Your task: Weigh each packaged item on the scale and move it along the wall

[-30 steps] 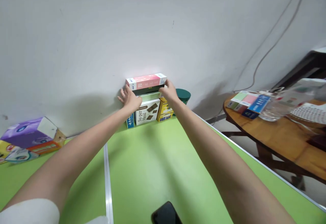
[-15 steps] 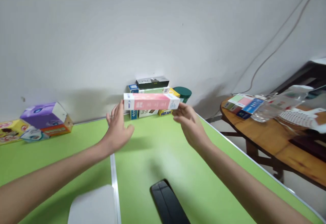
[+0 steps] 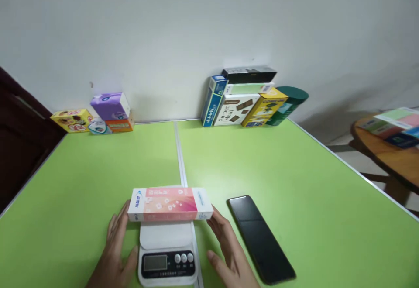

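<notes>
A pink-and-white toothpaste box (image 3: 170, 204) lies level over the rear of a white kitchen scale (image 3: 166, 238). My left hand (image 3: 116, 246) has its fingers against the box's left end, thumb apart. At the right end, the fingers of my right hand (image 3: 225, 244) touch the box, with the thumb pointing inward. Between them the box is held by its two ends. Whether it rests on the scale's platform or hovers just above, I cannot tell. The scale's display and buttons face me; no digits are readable.
A black smartphone (image 3: 260, 240) lies right of the scale on the green table (image 3: 294, 183). By the wall stand a blue box (image 3: 214, 101), a Super Meal box (image 3: 235, 110), a yellow box (image 3: 264, 107), a black box (image 3: 250, 75) and a green container (image 3: 288, 102). Far left sits a purple box (image 3: 111, 106).
The toothpaste box came off the top of the stack by the wall, uncovering the black box. Both hands carried it toward me, over the scale. The view has turned left.
</notes>
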A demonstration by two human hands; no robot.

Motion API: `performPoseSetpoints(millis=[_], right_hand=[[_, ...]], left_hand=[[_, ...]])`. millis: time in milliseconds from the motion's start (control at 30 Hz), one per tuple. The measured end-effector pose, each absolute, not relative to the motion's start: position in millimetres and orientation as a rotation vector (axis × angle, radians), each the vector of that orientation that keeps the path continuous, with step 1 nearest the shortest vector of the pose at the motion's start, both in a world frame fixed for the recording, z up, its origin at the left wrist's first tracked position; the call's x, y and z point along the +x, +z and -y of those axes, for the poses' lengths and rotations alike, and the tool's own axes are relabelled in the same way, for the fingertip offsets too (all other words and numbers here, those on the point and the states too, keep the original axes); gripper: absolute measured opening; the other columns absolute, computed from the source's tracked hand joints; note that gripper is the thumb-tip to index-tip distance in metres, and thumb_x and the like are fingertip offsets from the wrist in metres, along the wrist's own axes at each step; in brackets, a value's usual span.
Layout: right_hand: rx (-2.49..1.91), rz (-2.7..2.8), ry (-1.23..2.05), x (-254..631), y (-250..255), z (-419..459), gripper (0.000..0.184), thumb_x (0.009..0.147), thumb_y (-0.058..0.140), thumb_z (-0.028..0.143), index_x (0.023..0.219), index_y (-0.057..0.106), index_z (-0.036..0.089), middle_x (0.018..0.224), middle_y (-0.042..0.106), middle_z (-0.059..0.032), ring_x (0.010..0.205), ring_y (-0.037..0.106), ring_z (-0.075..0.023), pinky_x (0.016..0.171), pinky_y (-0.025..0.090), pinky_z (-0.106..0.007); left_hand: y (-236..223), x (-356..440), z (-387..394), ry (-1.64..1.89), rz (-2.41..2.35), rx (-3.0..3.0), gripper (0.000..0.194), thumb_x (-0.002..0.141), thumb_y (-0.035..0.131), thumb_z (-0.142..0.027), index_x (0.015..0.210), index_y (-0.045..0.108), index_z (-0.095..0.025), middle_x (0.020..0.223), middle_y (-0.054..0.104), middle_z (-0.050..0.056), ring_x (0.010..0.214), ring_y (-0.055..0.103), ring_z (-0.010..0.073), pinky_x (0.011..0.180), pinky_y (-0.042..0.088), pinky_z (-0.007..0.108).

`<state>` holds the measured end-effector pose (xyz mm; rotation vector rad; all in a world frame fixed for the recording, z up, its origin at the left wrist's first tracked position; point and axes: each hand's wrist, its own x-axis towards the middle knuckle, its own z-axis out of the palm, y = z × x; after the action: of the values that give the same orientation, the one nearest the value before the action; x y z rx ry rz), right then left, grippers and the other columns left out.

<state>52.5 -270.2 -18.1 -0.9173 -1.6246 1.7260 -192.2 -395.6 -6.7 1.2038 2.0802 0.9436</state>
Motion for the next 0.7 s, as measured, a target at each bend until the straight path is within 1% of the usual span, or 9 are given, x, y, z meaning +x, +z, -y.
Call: performPoseSetpoints(millis=[67, 133, 233, 333, 433, 533, 633, 700], right_hand=[[-0.934, 1.609, 1.728, 49, -26, 277, 0.064, 0.087, 0.049, 0.045, 0.144, 0.025, 0.029, 0.15, 0.032, -0.0094, 0.139, 0.03, -0.0247, 0.113, 0.027, -0.042], [-0.949, 1.587, 1.746, 47, -33, 283, 0.065, 0.086, 0.05, 0.046, 0.144, 0.027, 0.028, 0.15, 0.033, -0.0092, 0.138, 0.031, -0.0253, 0.113, 0.028, -0.042], [-1.015, 1.519, 1.759, 45, -40, 291, 0.065, 0.084, 0.052, 0.048, 0.143, 0.031, 0.027, 0.15, 0.034, -0.0093, 0.138, 0.032, -0.0268, 0.111, 0.03, -0.043], [-1.076, 1.385, 1.739, 42, -39, 293, 0.062, 0.083, 0.055, 0.049, 0.139, 0.039, 0.028, 0.148, 0.038, -0.0084, 0.135, 0.037, -0.0282, 0.111, 0.032, -0.044], [-1.098, 1.28, 1.767, 40, -31, 286, 0.055, 0.082, 0.056, 0.048, 0.133, 0.047, 0.029, 0.143, 0.045, -0.0076, 0.131, 0.043, -0.0293, 0.109, 0.034, -0.045], [-1.215, 1.217, 1.747, 39, -26, 275, 0.047, 0.082, 0.057, 0.048, 0.124, 0.055, 0.027, 0.136, 0.053, -0.0091, 0.126, 0.048, -0.0315, 0.107, 0.037, -0.047], [-1.357, 1.149, 1.671, 38, -26, 267, 0.046, 0.079, 0.058, 0.052, 0.116, 0.059, 0.025, 0.129, 0.058, -0.0105, 0.122, 0.051, -0.0334, 0.103, 0.04, -0.049], [-1.408, 1.117, 1.644, 37, -27, 263, 0.046, 0.078, 0.059, 0.054, 0.113, 0.059, 0.025, 0.128, 0.059, -0.0099, 0.12, 0.053, -0.0331, 0.099, 0.045, -0.047]], left_hand=[[-8, -188, 399, 0.943, -2.133, 1.241, 0.07, 0.088, 0.043, -0.026, 0.145, 0.007, -0.044, 0.155, 0.018, -0.008, 0.144, 0.008, 0.0303, 0.116, 0.013, 0.056], [-14, -183, 402, 0.976, -2.18, 1.208, 0.07, 0.089, 0.038, -0.024, 0.146, 0.0, -0.042, 0.156, 0.017, -0.003, 0.144, 0.009, 0.0283, 0.115, 0.018, 0.056], [-29, -177, 410, 0.934, -2.16, 1.164, 0.07, 0.091, 0.033, -0.023, 0.145, -0.007, -0.043, 0.157, 0.01, -0.001, 0.144, 0.008, 0.0268, 0.114, 0.021, 0.056], [-41, -174, 415, 0.898, -2.089, 1.145, 0.068, 0.092, 0.032, -0.024, 0.144, -0.007, -0.041, 0.157, 0.008, 0.0, 0.144, 0.006, 0.0269, 0.114, 0.021, 0.056], [-40, -172, 414, 0.984, -2.06, 1.033, 0.062, 0.092, 0.03, -0.024, 0.145, 0.0, -0.038, 0.157, 0.012, 0.001, 0.144, 0.008, 0.0259, 0.114, 0.021, 0.055], [-35, -179, 409, 1.066, -1.998, 0.945, 0.058, 0.092, 0.032, -0.027, 0.144, 0.009, -0.035, 0.156, 0.018, 0.002, 0.143, 0.014, 0.0248, 0.114, 0.023, 0.052], [-34, -192, 403, 1.188, -1.931, 0.859, 0.053, 0.091, 0.037, -0.036, 0.142, 0.023, -0.03, 0.153, 0.028, 0.005, 0.141, 0.024, 0.025, 0.114, 0.027, 0.048], [-33, -198, 398, 1.286, -1.891, 0.753, 0.052, 0.09, 0.04, -0.042, 0.138, 0.03, -0.026, 0.15, 0.034, 0.008, 0.138, 0.031, 0.0253, 0.112, 0.031, 0.044]])
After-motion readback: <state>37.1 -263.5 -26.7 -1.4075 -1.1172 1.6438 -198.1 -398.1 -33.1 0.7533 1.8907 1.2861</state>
